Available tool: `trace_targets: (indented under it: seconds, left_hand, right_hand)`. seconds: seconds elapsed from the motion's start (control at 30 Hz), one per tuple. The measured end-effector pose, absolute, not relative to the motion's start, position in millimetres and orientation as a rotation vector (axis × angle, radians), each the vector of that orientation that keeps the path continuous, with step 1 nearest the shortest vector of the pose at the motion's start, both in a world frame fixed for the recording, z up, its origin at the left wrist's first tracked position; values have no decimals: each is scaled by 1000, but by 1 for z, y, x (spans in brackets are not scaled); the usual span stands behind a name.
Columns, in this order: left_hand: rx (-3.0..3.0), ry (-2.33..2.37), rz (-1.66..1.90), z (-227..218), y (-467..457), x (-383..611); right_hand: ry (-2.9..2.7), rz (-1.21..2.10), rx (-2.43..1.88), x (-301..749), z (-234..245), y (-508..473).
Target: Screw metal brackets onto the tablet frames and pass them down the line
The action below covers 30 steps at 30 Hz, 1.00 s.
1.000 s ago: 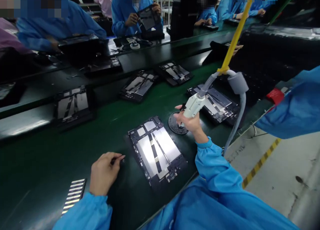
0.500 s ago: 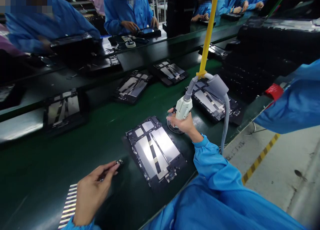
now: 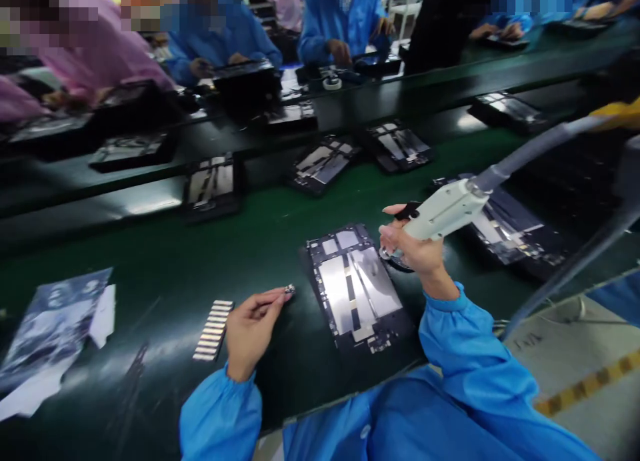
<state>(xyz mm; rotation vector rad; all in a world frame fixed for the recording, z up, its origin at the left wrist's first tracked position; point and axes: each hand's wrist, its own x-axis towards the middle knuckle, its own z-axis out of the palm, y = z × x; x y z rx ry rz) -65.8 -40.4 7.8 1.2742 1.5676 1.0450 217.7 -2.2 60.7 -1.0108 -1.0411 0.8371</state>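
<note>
My left hand [image 3: 253, 327] is closed in a pinch on a small circuit board [image 3: 290, 289], held just left of an opened tablet [image 3: 370, 291]. The tablet lies flat on the green bench, with silvery battery panels and dark ribbon strips showing. Wrapped in my right hand [image 3: 417, 247] is a whitish electric screwdriver [image 3: 447, 209] with a black lever, its grey cable [image 3: 540, 147] rising to a yellow strap [image 3: 620, 114]. The tool is tilted, with its lower end near the tablet's upper right edge. Beneath that hand a round dark dish is partly hidden.
A striped strip of small parts [image 3: 214, 331] lies left of my left hand. Farther left are a plastic bag [image 3: 60, 321] and dark tweezers [image 3: 135, 367]. More opened tablets [image 3: 213, 184] lie along the bench's far side. Co-workers in blue and pink sit opposite.
The view has swung left, bringing the bag and tweezers into sight. My right hand has tipped the screwdriver from nearly upright to a slant. My left hand keeps its pinch on the small board.
</note>
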Motion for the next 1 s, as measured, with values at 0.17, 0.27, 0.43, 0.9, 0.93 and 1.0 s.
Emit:
trace_targets:
  seconds: [0.17,0.27,0.43,0.9,0.93,1.0]
  left_hand:
    - [1336,1491,1030,-2,-47,-54]
    - [1330,1445,1060,-16,-50,-48]
    - [1154,1410,1162,-29,-49,-47]
    - [1107,1415,1216,-25,-46,-50]
    - [1121,1410,1213,-23,-47,-51]
    - [1120,1386,1204,-18,-50,-53]
  right_hand:
    - [-1219,1132,-906,140,73,16]
    - [-1270,1232,-927,111,61,27]
    - [-1302,1232,-981,102,46,31]
    - [-1330,1220,-1005,99,41,31]
    - [-1326,1226,-1016,99,41,30]
    - [-1350,1217,-1022,99,40,27]
